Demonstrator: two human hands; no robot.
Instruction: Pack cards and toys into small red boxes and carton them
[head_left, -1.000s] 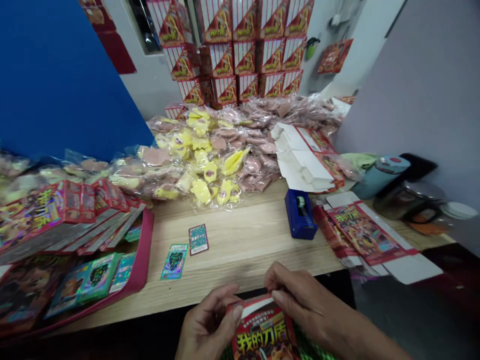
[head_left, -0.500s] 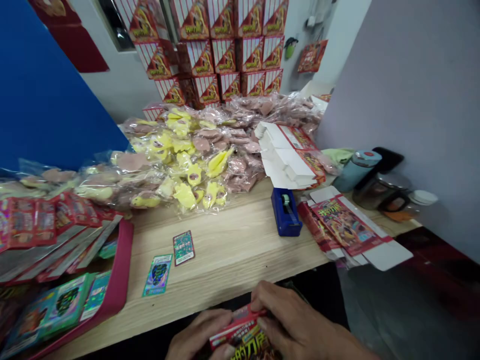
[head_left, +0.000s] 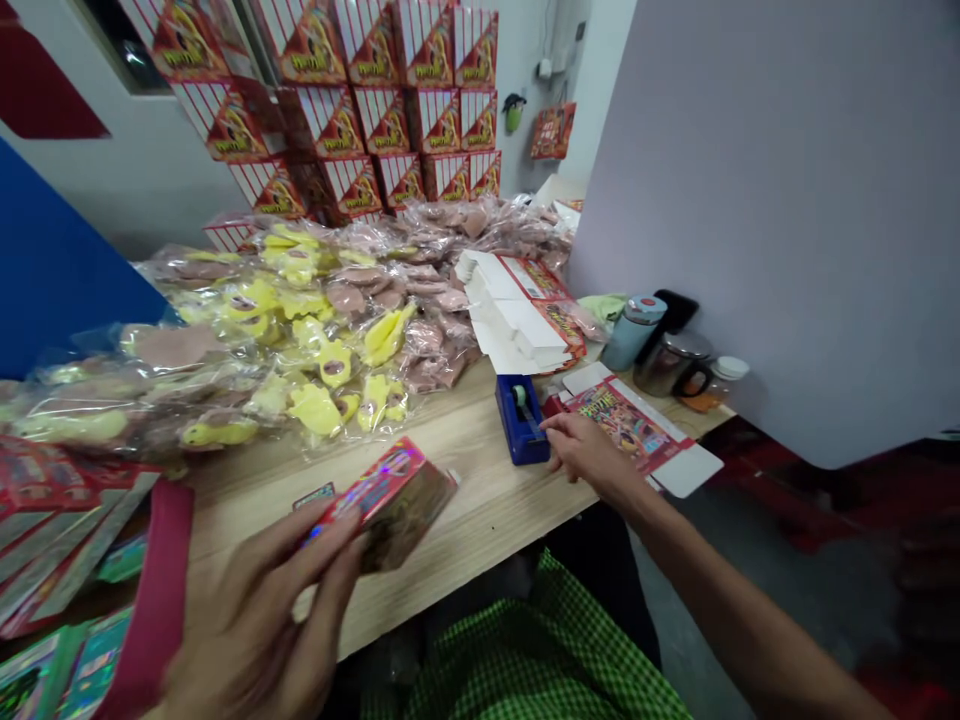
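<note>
My left hand point(head_left: 277, 600) holds a small red printed card box point(head_left: 405, 510) by its near end, tilted above the table. The box has a shiny red edge and a darker printed face. At the front of a blue tape dispenser point(head_left: 521, 430), my right hand point(head_left: 581, 450) has its fingers pinched at the free end of the tape point(head_left: 534, 422). How much tape lies between the fingertips is hard to see. Partly hidden behind the box and left hand, a green card point(head_left: 315, 495) lies on the table.
Bagged yellow and pink soft pieces point(head_left: 330, 365) heap along the back. Flat cartons point(head_left: 517, 315) and an unfolded red box point(head_left: 622, 420) lie right, near a blue bottle point(head_left: 634, 330) and glass jug point(head_left: 671, 365). A pink tray point(head_left: 169, 590) of cards stands left.
My hands have parted: the left lifted the box over the table, and the right moved to the tape dispenser. The view has turned right.
</note>
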